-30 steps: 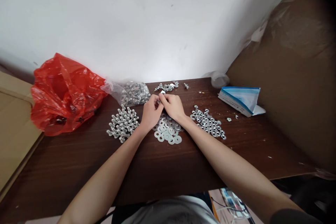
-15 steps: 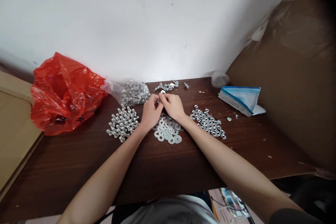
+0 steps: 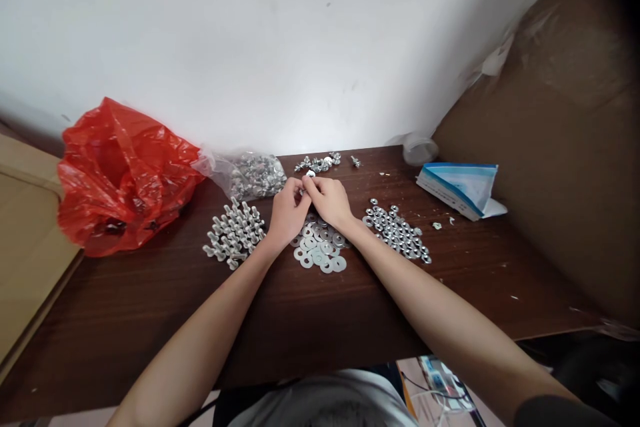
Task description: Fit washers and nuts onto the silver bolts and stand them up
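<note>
My left hand [image 3: 290, 212] and my right hand [image 3: 327, 202] meet at the fingertips above the washers [image 3: 320, 253], both closed in a pinch. Whatever lies between their fingers is mostly hidden; a small shiny metal piece [image 3: 311, 174] shows just beyond the fingertips, and I cannot tell if it is held. Left of my hands is a heap of bolts [image 3: 234, 233]. A spread of nuts [image 3: 400, 233] lies to the right, beside my right forearm. Behind the hands sit several bolts fitted with washers [image 3: 320, 163], one [image 3: 355, 161] lying apart from the others.
A clear bag of metal hardware [image 3: 257, 175] lies at the back left, against a red plastic bag [image 3: 125, 180]. At the back right are a clear plastic cup [image 3: 419, 149] and a blue-and-white packet [image 3: 457, 188]. Cardboard [image 3: 565, 147] stands along the right, a white wall behind.
My hands stay pinched together in the same place, with barely any finger movement visible. The view has shifted very slightly; the heaps look the same.
</note>
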Tool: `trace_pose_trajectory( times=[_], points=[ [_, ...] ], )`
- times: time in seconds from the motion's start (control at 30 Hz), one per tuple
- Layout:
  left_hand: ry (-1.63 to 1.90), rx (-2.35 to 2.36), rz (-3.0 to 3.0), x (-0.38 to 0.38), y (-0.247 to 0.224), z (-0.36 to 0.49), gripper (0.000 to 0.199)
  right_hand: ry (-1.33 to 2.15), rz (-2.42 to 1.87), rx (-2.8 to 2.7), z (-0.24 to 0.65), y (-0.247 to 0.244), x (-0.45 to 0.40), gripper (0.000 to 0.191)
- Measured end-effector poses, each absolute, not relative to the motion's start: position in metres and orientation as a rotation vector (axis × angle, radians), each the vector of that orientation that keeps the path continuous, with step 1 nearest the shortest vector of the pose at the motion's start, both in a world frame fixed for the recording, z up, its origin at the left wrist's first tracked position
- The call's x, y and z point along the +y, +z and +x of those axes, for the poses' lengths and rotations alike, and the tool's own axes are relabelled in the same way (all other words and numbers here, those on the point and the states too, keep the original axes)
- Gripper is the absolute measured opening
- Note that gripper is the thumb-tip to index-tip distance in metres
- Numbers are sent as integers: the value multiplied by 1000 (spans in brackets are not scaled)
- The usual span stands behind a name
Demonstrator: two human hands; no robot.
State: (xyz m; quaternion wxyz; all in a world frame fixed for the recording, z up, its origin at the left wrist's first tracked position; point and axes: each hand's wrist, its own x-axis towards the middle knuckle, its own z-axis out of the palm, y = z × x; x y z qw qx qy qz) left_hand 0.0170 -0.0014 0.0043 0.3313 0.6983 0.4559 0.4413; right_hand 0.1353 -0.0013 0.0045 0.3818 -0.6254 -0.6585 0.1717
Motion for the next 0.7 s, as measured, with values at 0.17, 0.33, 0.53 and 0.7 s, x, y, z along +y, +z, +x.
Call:
trace_pose_trajectory(
  times=[0.17,0.33,0.53,0.7],
  points=[
    [1148,1195,1828,-1,4,17,2,432,-1612,-1680,135,6,-2,49],
    [1144,1199,1837,-1,4,17,2,428,-1606,-1676,135,7,-3,49],
    [1146,1204,1839,-2,5,18,4,435,-1612,-1668,134,7,-3,51],
    [1127,1222,1855,-2,7,18,4,441,-1602,-1671,134,8,-3,52]
  ],
)
